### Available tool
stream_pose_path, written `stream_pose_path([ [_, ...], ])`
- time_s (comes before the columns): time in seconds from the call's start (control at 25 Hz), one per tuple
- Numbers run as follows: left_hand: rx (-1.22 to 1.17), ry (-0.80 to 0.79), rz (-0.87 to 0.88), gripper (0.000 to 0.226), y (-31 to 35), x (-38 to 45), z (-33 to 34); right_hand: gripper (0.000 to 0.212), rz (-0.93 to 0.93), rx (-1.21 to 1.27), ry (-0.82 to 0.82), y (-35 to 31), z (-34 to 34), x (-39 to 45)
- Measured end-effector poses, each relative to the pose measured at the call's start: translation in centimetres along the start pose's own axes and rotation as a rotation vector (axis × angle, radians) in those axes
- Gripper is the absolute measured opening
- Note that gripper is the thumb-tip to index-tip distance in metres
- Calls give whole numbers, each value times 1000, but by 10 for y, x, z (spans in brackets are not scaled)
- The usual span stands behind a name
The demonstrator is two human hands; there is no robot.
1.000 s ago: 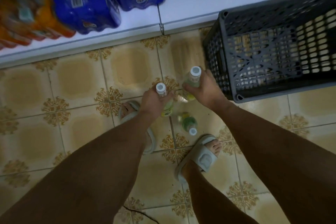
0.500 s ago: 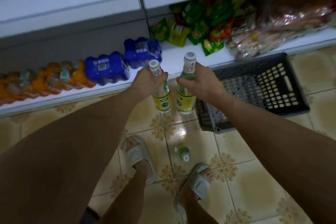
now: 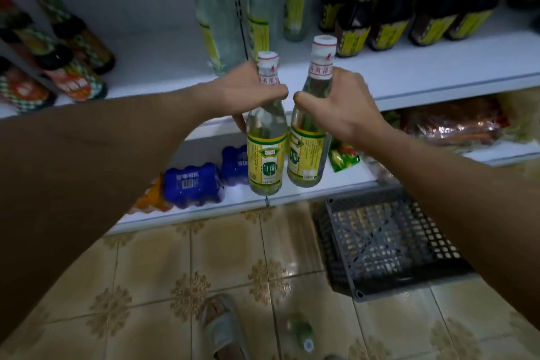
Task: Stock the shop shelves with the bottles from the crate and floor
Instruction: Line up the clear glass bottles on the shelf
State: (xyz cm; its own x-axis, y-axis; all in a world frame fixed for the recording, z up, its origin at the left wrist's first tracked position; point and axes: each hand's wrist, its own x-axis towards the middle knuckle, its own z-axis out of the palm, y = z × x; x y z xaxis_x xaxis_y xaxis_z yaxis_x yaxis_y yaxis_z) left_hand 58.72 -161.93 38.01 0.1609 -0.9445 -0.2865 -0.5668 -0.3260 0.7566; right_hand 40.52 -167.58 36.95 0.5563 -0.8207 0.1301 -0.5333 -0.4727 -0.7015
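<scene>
Clear bottles, 2: left grip [image 3: 248,90] curled round left bottle [image 3: 266,137], right grip [image 3: 342,105] round right bottle [image 3: 310,131].

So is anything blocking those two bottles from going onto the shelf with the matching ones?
Nothing visible does. Both hands hold their bottles in front of the shelf, and bare shelf lies ahead of the matching clear bottles.
</scene>
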Motion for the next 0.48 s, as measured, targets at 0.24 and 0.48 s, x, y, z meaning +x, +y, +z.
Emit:
stream_pose_path([
  [0.24, 7, 148, 66, 26, 31, 14, -72, 42, -54, -70, 122, -40, -24, 65],
  [0.48, 3, 292, 27, 16, 15, 28, -104, 46, -7, -162, 157, -36, -12, 110],
])
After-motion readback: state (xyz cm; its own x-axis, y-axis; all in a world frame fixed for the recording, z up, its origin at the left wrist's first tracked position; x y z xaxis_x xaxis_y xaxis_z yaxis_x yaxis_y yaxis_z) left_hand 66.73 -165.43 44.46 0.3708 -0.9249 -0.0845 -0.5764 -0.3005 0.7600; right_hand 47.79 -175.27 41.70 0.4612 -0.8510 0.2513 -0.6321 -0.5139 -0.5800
